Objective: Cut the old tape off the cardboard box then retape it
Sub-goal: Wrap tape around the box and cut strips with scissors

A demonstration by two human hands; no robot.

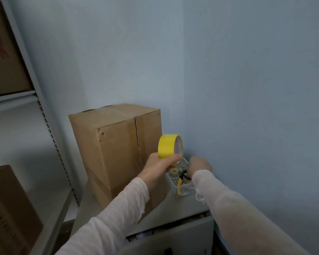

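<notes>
A tall brown cardboard box (116,144) stands upright on a grey cabinet top, its flap seam running down the facing side. My left hand (160,165) grips a yellow tape roll (169,146) and holds it up just right of the box. My right hand (199,165) reaches down into a small clear tray (182,188) in the wall corner; its fingers point away from me and are hidden. In the tray lie a yellow-handled tool (180,180) and a small clear tape roll (174,172).
The grey cabinet (173,218) has its top drawer (173,238) pulled partly open below my arms. A metal shelf rack (44,126) stands at the left with more cardboard boxes (6,208) on it. Blue walls close in behind and at the right.
</notes>
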